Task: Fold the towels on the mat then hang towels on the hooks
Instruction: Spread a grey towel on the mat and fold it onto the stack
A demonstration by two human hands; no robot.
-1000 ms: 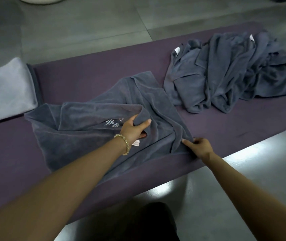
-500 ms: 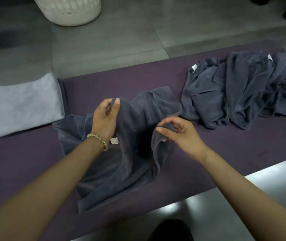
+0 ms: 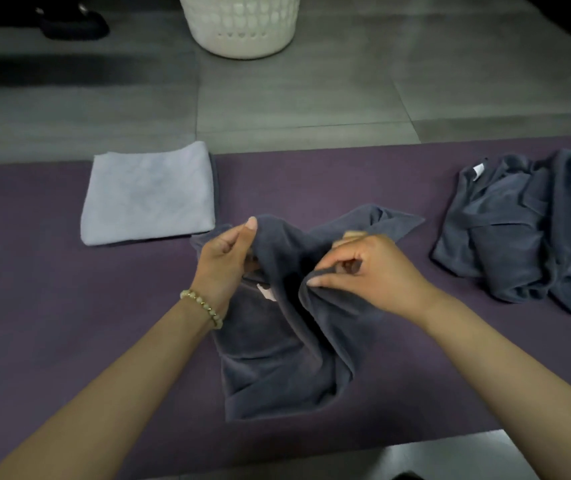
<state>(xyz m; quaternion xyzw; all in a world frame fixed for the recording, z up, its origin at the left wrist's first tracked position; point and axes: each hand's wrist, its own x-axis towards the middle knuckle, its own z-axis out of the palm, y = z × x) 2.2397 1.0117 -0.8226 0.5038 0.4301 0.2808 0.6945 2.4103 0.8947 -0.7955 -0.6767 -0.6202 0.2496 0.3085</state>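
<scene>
A dark grey towel (image 3: pixel 287 355) lies bunched in the middle of the purple mat (image 3: pixel 52 306), partly lifted. My left hand (image 3: pixel 223 261), with a bead bracelet on the wrist, pinches its upper edge between thumb and fingers. My right hand (image 3: pixel 363 268) pinches another fold of the same towel just to the right. A small pale label shows between my hands. A folded light grey towel (image 3: pixel 149 194) rests flat at the mat's back left. A crumpled heap of dark grey towels (image 3: pixel 526 230) lies at the right.
A white perforated laundry basket (image 3: pixel 242 22) stands on the grey tiled floor beyond the mat. Dark shoes (image 3: pixel 69 22) sit at the far left of the floor. The mat's near edge meets a shiny floor strip at the bottom right.
Both hands lifted the dark towel off the mat and drew closer together, gathering it into a narrower bunch. The view tilted up, bringing the basket into sight.
</scene>
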